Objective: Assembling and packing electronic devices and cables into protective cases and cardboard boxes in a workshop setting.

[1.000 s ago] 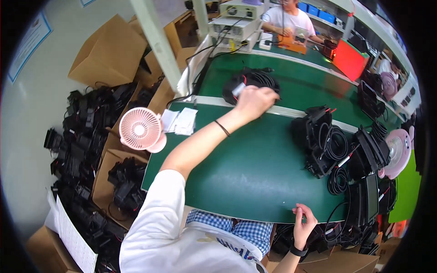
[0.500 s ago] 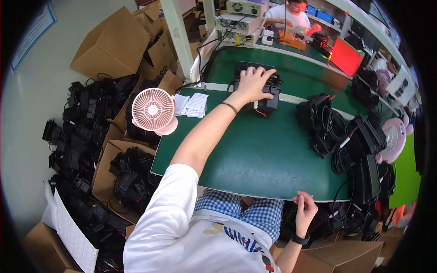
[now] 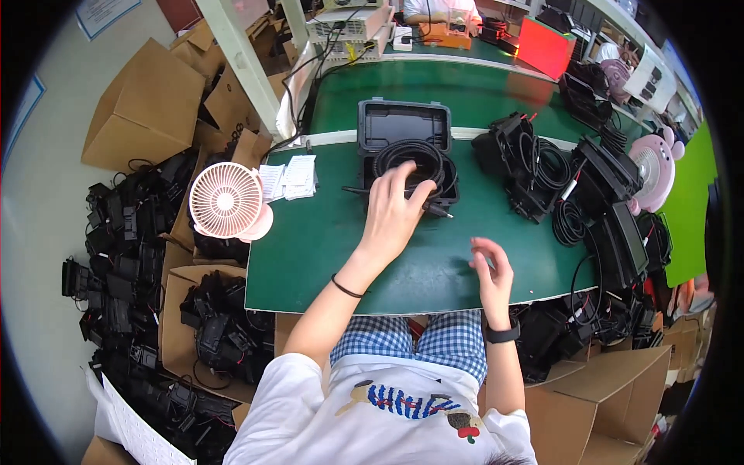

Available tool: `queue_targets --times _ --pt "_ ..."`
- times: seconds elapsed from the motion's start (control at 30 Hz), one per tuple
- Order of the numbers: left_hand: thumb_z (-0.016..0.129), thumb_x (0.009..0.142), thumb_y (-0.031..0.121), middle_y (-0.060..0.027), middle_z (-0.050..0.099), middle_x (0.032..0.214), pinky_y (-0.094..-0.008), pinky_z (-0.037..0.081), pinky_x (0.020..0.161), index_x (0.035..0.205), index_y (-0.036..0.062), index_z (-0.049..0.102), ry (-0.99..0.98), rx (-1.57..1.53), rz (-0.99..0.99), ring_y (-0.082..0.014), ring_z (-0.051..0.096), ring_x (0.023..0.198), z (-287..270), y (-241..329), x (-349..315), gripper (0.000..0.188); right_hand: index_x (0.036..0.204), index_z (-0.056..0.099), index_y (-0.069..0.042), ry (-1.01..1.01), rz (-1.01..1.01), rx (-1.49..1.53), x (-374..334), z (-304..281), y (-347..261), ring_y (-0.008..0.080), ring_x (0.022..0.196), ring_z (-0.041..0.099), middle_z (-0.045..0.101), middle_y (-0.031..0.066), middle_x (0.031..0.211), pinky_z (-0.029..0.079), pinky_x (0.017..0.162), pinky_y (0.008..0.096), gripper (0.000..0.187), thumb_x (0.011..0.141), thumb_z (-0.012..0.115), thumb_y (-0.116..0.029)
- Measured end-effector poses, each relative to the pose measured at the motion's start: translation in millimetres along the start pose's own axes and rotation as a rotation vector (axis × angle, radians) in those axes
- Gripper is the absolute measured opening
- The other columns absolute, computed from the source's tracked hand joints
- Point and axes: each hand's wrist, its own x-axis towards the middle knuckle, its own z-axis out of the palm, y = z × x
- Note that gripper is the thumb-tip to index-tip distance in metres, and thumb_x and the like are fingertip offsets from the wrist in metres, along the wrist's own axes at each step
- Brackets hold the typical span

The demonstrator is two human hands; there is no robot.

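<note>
- Curling the left hand [image 3: 395, 208] over a round black cable coil [image 3: 439, 167], leaving any grip unclear.
- Showing a black plastic box [image 3: 404, 128] under the coil, with lid [image 3: 403, 116] tipped back beyond that hand, presumably for access.
- Holding nothing in the half-spread right hand [image 3: 494, 277].
- Displaying black plastic parts [image 3: 221, 329] inside a brown cardboard carton [image 3: 173, 333] left of both hands.

Two near hands [image 3: 391, 215] [image 3: 494, 280], one open grey case [image 3: 404, 126], one red panel [image 3: 545, 48] show
</note>
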Motion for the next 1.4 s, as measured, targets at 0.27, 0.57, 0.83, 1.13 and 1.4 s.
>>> queue_targets --times 0.27,0.57,0.83,1.13,1.4 --pt "0.07 0.07 0.003 -0.0023 0.064 0.106 -0.0401 0.043 0.089 0.103 0.014 0.068 -0.095 -0.21 0.055 -0.0245 0.058 0.1 -35 30 -36 0.035 0.145 0.039 -0.005 -0.045 0.038 0.17 27 26 19 0.0186 0.133 0.041 0.043 0.0113 0.147 0.036 0.107 0.0333 0.049 0.099 0.051 -0.015" --pt "0.079 0.077 0.004 -0.0211 0.063 0.11 -0.0422 0.048 0.093 0.102 0.0061 0.058 0.328 -0.801 -0.414 -0.0324 0.062 0.104 -95 42 -76 0.033 0.149 0.031 -0.003 -0.145 0.175 0.315 32 27 15 0.0206 0.141 0.03 0.034 0.013 0.152 0.025 0.115 0.0326 0.056 0.097 0.049 -0.013" --pt "0.073 0.072 0.001 -0.01 0.069 0.103 -0.0396 0.043 0.093 0.097 0.0075 0.073 0.29 0.098 -0.232 -0.0279 0.062 0.1 -110 -19 -93 0.025 0.148 0.031 0.0 -0.098 0.125 0.213 -7 14 6 0.0239 0.142 0.029 0.036 0.0153 0.151 0.021 0.116 0.0344 0.059 0.094 0.054 -0.008" --pt "0.084 0.067 0.014 -0.0173 0.044 0.139 -0.0509 0.039 0.105 0.123 0.0085 0.059 -0.067 0.007 -0.155 -0.0404 0.045 0.126 -104 -13 -95 0.062 0.15 0.021 0.002 -0.03 0.011 0.115 -47 13 18 0.0268 0.144 0.025 0.028 0.018 0.153 0.018 0.118 0.0371 0.068 0.091 0.053 -0.007" --pt "0.08 0.066 0.011 0.0049 0.054 0.081 -0.0251 0.045 0.062 0.097 0.0171 0.076 -0.169 -0.107 0.546 -0.0121 0.053 0.071 -99 19 -116 0.032 0.15 0.021 0.002 -0.004 0.017 0.175 -48 17 19 0.0265 0.142 0.029 0.029 0.0172 0.153 0.021 0.117 0.0377 0.068 0.091 0.054 -0.009"
